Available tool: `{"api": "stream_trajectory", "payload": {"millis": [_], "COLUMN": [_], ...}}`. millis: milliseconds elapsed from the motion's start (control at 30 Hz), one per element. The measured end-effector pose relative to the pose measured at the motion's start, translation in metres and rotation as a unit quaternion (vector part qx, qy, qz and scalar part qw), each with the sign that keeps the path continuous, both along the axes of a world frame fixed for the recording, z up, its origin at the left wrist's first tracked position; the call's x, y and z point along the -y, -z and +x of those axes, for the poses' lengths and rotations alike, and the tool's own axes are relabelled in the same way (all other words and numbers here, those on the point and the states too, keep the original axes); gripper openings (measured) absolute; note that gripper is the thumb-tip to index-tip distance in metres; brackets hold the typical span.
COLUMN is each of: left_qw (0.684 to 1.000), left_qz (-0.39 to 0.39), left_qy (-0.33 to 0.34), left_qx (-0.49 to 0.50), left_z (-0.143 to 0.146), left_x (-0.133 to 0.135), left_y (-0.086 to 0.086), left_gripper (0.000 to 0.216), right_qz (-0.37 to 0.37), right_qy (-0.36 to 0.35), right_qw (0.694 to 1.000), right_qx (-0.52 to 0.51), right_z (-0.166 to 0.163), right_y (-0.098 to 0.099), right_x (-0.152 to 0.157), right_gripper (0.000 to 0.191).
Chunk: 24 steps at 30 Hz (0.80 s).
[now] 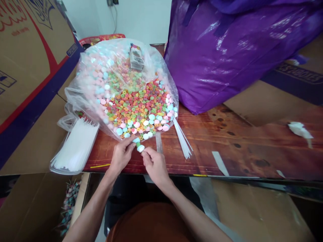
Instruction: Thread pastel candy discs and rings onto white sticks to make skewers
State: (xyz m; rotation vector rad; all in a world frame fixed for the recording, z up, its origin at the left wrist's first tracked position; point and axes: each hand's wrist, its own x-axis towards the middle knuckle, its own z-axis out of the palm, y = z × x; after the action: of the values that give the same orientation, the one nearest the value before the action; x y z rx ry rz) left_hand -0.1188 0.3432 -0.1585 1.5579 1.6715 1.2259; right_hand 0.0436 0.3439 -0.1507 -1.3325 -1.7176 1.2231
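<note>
Close to the table's front edge, my left hand [122,153] pinches a blue marshmallow at one end of a short candy skewer [138,144]. A green gummy ring sits in the skewer's middle, and a white marshmallow is at its other end. My right hand [155,164] closes thumb and fingers at that white end; the stick itself is too small to make out. Just beyond both hands lies a large clear plastic bag [88,80], opened toward me. Inside it are many colourful gummy rings [141,102] ringed by pink, blue and white marshmallows [151,117].
A bag of white sticks [75,146] lies left; loose white sticks [182,139] lie right. A small printed packet [136,57] rests on the candy bag. Cardboard box [30,67] and purple bag [227,60] flank it. Finished-looking skewers [70,201] sit below the table.
</note>
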Motion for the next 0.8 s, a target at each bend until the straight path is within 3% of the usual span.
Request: {"api": "stream_trajectory", "payload": {"millis": [300,467,567,667,800], "left_qw": [0.999,0.999,0.997,0.967,0.942], "left_qz": [-0.016,-0.022,0.005,-0.017,-0.04], "left_qy": [0.001,0.01,0.0,0.029,0.033], "left_qx": [0.027,0.036,-0.079,-0.252,-0.332], "left_z": [0.02,0.023,0.021,0.019,0.019], "left_x": [0.011,-0.004,-0.022,-0.036,-0.04], "left_y": [-0.001,-0.011,-0.018,-0.02,-0.015], "left_gripper": [0.032,0.037,0.032,0.028,0.027], "right_qz": [-0.024,-0.031,0.012,0.041,0.051], "right_qy": [0.032,0.058,0.09,0.103,0.107], "right_qw": [0.996,0.993,0.993,0.992,0.992], "right_qx": [-0.078,-0.103,-0.077,-0.052,-0.045], "right_z": [-0.011,0.01,0.032,0.047,0.048], "right_y": [0.004,0.006,0.001,-0.002,0.001], "right_x": [-0.006,-0.02,-0.025,-0.024,-0.019], "right_gripper": [0.028,0.035,0.036,0.033,0.028]}}
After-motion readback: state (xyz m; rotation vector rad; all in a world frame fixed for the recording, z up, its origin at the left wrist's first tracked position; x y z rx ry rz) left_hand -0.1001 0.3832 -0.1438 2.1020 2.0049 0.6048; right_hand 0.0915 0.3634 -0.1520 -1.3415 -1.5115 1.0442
